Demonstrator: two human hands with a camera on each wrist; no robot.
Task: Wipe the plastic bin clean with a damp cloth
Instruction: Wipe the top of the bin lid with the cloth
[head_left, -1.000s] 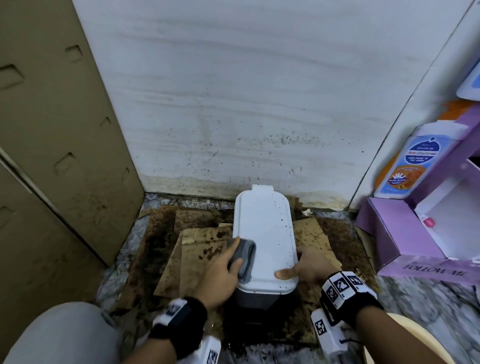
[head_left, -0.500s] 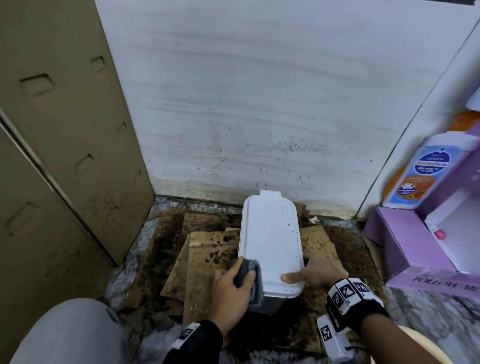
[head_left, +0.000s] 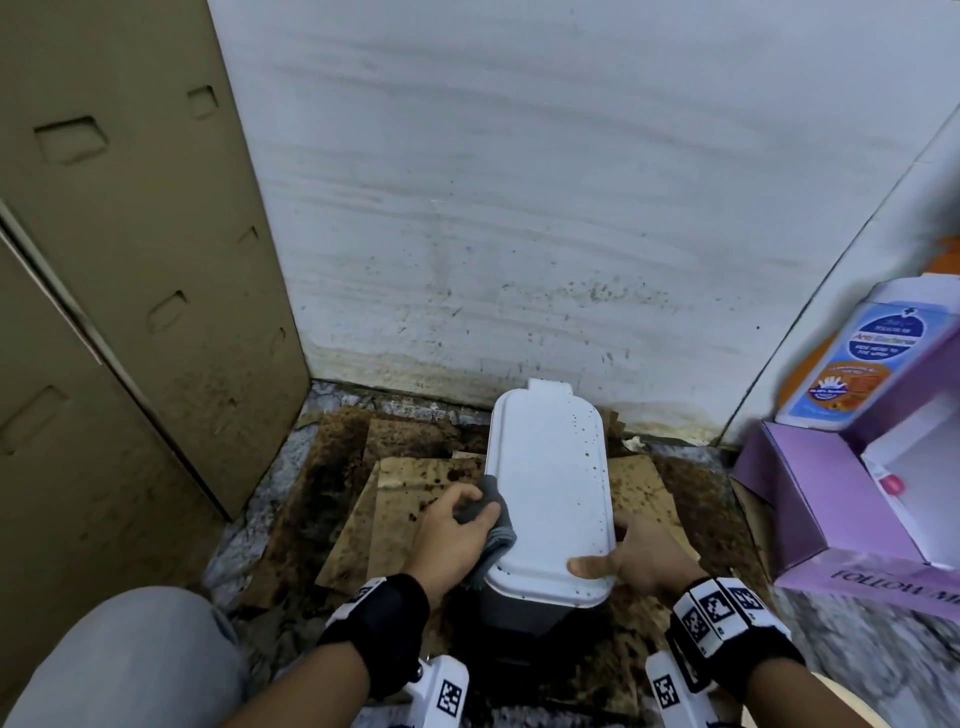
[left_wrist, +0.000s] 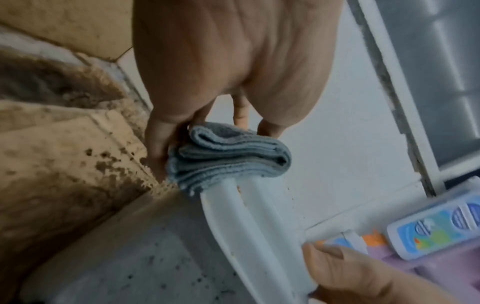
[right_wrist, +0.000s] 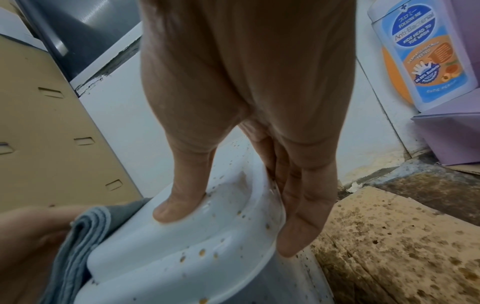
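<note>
A bin with a grey body (head_left: 519, 618) and a speckled white lid (head_left: 550, 483) stands on the floor near the wall. My left hand (head_left: 452, 530) grips a folded grey cloth (head_left: 488, 506) and presses it against the lid's left edge. In the left wrist view the cloth (left_wrist: 228, 156) wraps over the lid's rim (left_wrist: 226, 216). My right hand (head_left: 639, 556) holds the lid's near right corner, with the thumb (right_wrist: 179, 195) on top and the fingers (right_wrist: 301, 205) down the side. Brown spots dot the lid (right_wrist: 207, 236).
Stained cardboard sheets (head_left: 410, 499) lie under and around the bin. A tan panelled door (head_left: 130, 260) stands at the left and a white wall (head_left: 519, 208) is behind. A purple box (head_left: 831, 499) with a wash bottle (head_left: 852, 364) sits at the right. My knee (head_left: 114, 660) is at lower left.
My left hand slid the cloth along the lid's left edge toward me, then back away to the middle of that edge. The right hand kept its hold on the near right corner.
</note>
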